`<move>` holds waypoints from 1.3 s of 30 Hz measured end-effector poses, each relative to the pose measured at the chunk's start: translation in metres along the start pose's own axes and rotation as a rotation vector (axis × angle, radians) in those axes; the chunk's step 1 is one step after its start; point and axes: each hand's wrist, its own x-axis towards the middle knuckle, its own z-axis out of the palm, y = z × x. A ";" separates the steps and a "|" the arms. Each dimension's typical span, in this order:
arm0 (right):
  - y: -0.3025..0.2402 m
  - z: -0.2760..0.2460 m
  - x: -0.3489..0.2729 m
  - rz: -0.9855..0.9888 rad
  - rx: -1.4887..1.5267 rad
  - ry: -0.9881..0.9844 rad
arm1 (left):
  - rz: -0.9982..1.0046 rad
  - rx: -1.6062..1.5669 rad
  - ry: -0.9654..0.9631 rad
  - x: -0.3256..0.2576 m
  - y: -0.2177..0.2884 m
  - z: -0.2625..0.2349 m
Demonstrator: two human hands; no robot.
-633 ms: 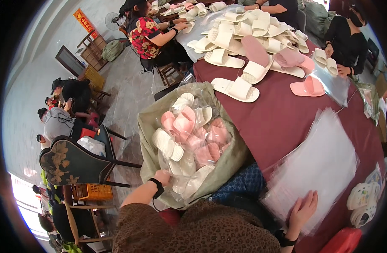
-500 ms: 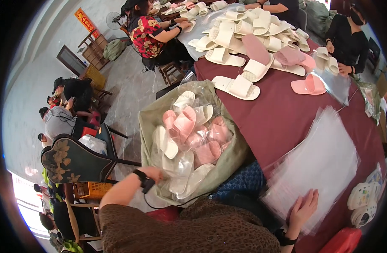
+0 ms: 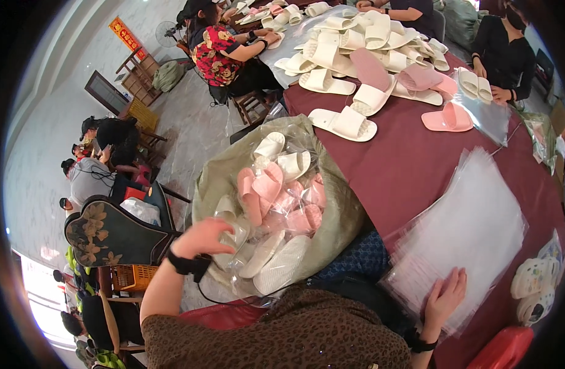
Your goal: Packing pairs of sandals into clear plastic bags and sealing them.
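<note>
My left hand (image 3: pixel 202 238) is held over the left side of a big pale green sack (image 3: pixel 347 206), fingers apart and gripping nothing. In the sack lie several pairs of slippers in clear plastic wrapping. A pink pair (image 3: pixel 261 190) is in the middle, and a cream pair (image 3: pixel 284 264) rests at the near side, close to my left hand. On the table my right hand (image 3: pixel 445 296) lies flat with its fingers spread. Beneath it is a fanned stack of clear plastic bags (image 3: pixel 464 215).
Loose cream slippers are heaped (image 3: pixel 350 46) at the far end of the maroon-covered table (image 3: pixel 381 178). A single pink slipper (image 3: pixel 448 118) lies nearer. White clogs (image 3: pixel 533 289) sit at the right edge. A carved chair (image 3: pixel 119 237) stands left of the sack; co-workers sit around the table.
My left hand has moved left and slightly up, away from the sack's near side. The sack's left rim has spread outward, and the near cream slippers have shifted. My right hand stays put.
</note>
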 end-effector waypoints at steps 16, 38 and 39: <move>-0.004 -0.003 -0.001 0.029 0.012 0.001 | -0.259 -0.256 -0.252 0.053 0.018 0.200; -0.003 -0.004 -0.004 0.075 0.004 -0.003 | -0.354 0.190 -0.078 0.143 -0.072 0.188; -0.004 -0.003 -0.004 0.077 0.014 -0.011 | -0.451 0.255 -0.172 0.140 -0.075 0.204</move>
